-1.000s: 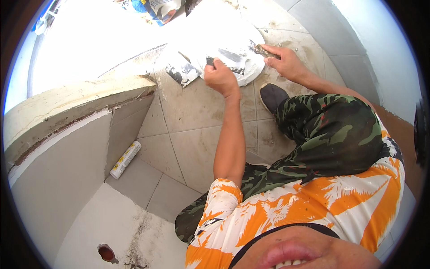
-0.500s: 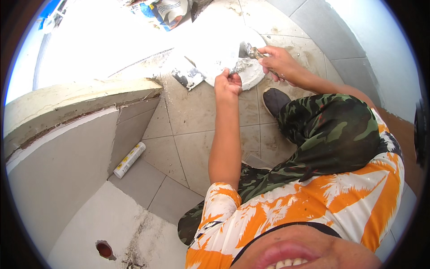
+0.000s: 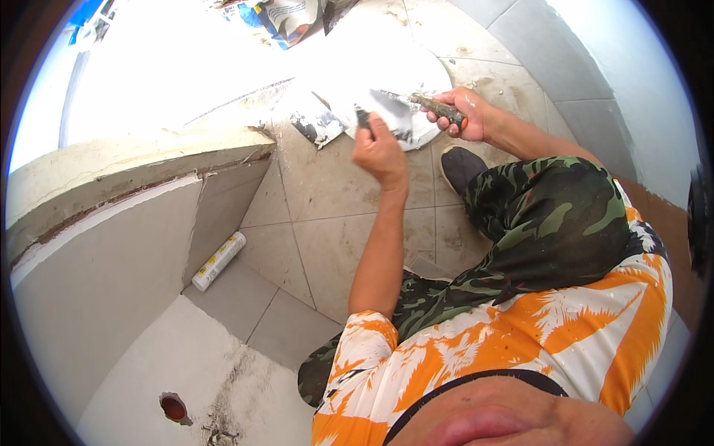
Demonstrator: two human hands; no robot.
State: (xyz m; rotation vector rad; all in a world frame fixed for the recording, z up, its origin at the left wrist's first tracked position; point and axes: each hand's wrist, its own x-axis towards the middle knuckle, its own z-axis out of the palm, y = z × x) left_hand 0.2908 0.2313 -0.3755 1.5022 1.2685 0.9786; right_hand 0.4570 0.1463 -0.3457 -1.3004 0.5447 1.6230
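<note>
My right hand (image 3: 472, 111) is closed around the worn, paste-stained handle (image 3: 439, 109) of a trowel-like tool. My left hand (image 3: 381, 152) grips a flat tool with a dark edge (image 3: 362, 117). Between the hands is a grey metal blade (image 3: 394, 111) smeared with white; glare hides which handle it joins. Both hands are over a round white board (image 3: 435, 80) on the floor, its far part washed out by light. A dark, white-smeared flat piece (image 3: 318, 123) lies on the tiles left of it.
A low partition wall (image 3: 149, 175) with a rough ledge stands at left. A white cartridge tube (image 3: 218, 262) lies at its base. A crumpled bag (image 3: 286, 22) is at the far side. My shoe (image 3: 462, 171) stands close to the board; a pipe hole (image 3: 173, 407) opens at lower left.
My left hand has lifted and turned with its tool, fingers now upward. The right hand has moved slightly down and right, handle tilted across. The blade now shows between the hands.
</note>
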